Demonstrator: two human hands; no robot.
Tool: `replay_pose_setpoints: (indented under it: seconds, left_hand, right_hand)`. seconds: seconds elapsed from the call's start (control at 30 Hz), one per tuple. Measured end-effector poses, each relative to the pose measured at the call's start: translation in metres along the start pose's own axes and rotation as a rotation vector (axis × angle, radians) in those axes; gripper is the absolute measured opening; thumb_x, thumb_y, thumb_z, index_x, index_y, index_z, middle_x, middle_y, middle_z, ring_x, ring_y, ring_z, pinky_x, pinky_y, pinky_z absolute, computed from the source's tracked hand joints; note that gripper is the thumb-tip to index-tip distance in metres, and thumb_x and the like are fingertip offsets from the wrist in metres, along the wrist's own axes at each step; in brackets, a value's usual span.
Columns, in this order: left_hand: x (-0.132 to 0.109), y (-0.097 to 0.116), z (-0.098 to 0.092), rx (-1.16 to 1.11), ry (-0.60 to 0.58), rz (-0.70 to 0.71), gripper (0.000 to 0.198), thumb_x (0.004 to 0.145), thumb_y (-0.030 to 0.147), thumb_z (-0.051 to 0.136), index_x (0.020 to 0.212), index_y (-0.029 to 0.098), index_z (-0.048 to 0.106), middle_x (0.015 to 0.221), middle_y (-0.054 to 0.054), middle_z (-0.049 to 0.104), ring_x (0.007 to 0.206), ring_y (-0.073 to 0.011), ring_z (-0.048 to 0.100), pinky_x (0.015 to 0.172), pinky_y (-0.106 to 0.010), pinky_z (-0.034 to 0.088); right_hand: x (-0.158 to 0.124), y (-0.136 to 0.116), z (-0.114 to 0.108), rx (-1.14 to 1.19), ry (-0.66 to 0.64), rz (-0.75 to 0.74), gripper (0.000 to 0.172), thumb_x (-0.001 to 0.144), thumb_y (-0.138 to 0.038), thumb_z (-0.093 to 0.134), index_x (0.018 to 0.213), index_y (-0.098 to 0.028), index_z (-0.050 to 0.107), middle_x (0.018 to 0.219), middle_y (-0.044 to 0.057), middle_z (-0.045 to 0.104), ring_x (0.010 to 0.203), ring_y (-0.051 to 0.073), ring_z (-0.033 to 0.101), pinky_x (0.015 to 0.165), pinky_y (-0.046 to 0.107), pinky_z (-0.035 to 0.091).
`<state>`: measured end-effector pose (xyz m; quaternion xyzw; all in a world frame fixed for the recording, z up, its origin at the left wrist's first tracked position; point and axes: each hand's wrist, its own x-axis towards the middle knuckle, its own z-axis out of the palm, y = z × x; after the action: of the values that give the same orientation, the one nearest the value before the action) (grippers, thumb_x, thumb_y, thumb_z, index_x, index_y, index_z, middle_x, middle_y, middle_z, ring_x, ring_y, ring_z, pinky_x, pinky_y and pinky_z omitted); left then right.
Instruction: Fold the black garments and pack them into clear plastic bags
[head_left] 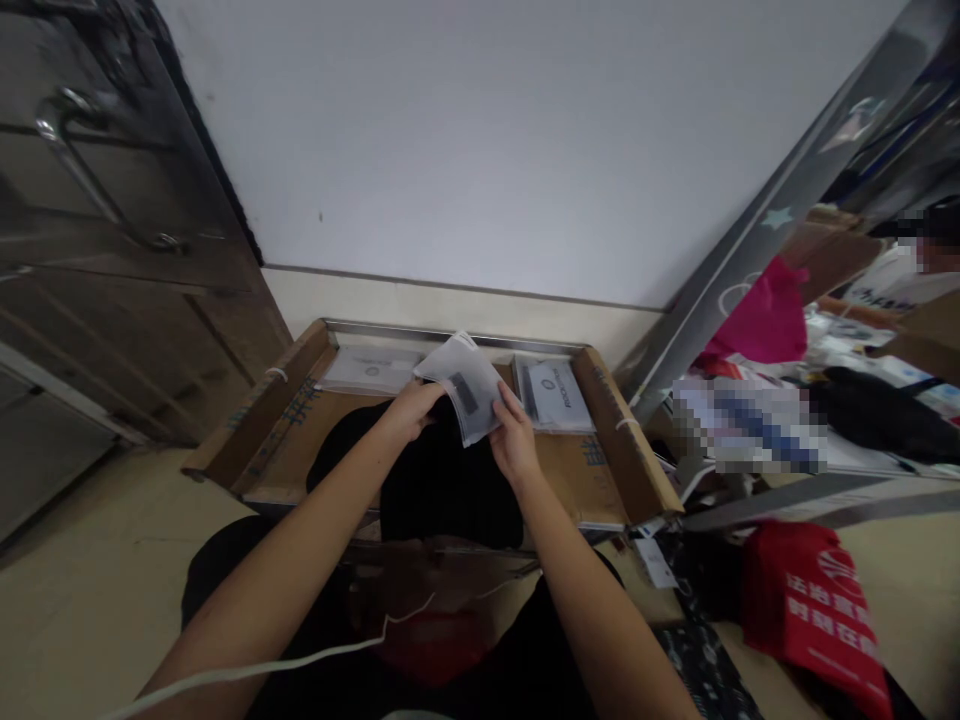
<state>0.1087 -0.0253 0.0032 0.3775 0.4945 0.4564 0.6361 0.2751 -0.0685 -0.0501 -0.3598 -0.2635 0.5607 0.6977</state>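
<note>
A translucent white plastic bag (469,385) with a dark patch on it is held up between both hands. My left hand (415,408) is closed at the bag's left edge, its fingertips partly hidden. My right hand (513,428) pinches the bag's lower right side. Black fabric (442,480) lies beneath the hands, over a cardboard-lined tray (555,470). Behind the hands, a flat clear packet (371,370) rests at the tray's back left, and a packet with printed lettering (556,396) at its back right.
A white wall (465,150) rises behind the tray. At the left is a door with a metal handle (105,195). On the right stands a cluttered table (862,470), with a red bag (817,610) below it and a person beyond. A white cable (300,660) crosses the foreground.
</note>
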Motion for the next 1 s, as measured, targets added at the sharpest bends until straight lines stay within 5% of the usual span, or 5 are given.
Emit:
replay_pose_setpoints:
  seconds: [0.13, 0.3, 0.43, 0.7, 1.0]
  left_hand:
    - [-0.009, 0.002, 0.000, 0.049, -0.021, 0.029, 0.040, 0.059, 0.023, 0.082, 0.097, 0.020, 0.072, 0.093, -0.010, 0.076, 0.080, -0.0258, 0.071, 0.061, -0.032, 0.055]
    - [-0.023, 0.005, 0.002, 0.201, 0.005, 0.247, 0.055, 0.060, 0.022, 0.085, 0.113, 0.021, 0.069, 0.104, -0.010, 0.075, 0.088, -0.0243, 0.070, 0.067, -0.029, 0.055]
    - [-0.028, 0.006, 0.000, 0.303, 0.055, 0.206, 0.056, 0.061, 0.018, 0.080, 0.116, 0.023, 0.069, 0.098, -0.008, 0.074, 0.077, -0.0229, 0.068, 0.053, -0.025, 0.050]
    - [-0.037, -0.007, -0.012, -0.043, 0.196, 0.119, 0.047, 0.058, 0.015, 0.068, 0.104, 0.025, 0.066, 0.076, 0.001, 0.064, 0.061, -0.0152, 0.061, 0.047, -0.022, 0.047]
    - [-0.060, -0.038, -0.016, -0.201, 0.349, 0.106, 0.040, 0.057, 0.018, 0.070, 0.093, 0.023, 0.053, 0.078, 0.002, 0.061, 0.064, -0.0141, 0.063, 0.052, -0.023, 0.051]
  right_hand:
    - [0.005, 0.003, -0.004, -0.001, 0.038, -0.031, 0.056, 0.070, -0.031, 0.083, 0.124, -0.026, 0.072, 0.136, 0.003, 0.068, 0.120, 0.023, 0.065, 0.102, 0.040, 0.056]
    - [0.008, 0.005, -0.008, -0.005, 0.022, -0.060, 0.055, 0.073, -0.032, 0.081, 0.126, -0.026, 0.070, 0.139, 0.004, 0.065, 0.126, 0.023, 0.062, 0.107, 0.041, 0.053]
    - [0.011, 0.006, -0.012, 0.021, 0.074, -0.066, 0.055, 0.074, -0.031, 0.079, 0.128, -0.025, 0.069, 0.140, 0.005, 0.064, 0.127, 0.023, 0.062, 0.109, 0.042, 0.051]
    - [0.012, 0.000, -0.014, 0.094, 0.161, -0.084, 0.063, 0.078, -0.025, 0.074, 0.139, -0.026, 0.060, 0.137, 0.004, 0.067, 0.120, 0.019, 0.066, 0.112, 0.042, 0.049]
    - [-0.001, -0.021, -0.014, 0.262, 0.054, -0.099, 0.066, 0.085, -0.018, 0.067, 0.146, -0.036, 0.051, 0.138, 0.000, 0.066, 0.115, 0.016, 0.068, 0.111, 0.043, 0.049]
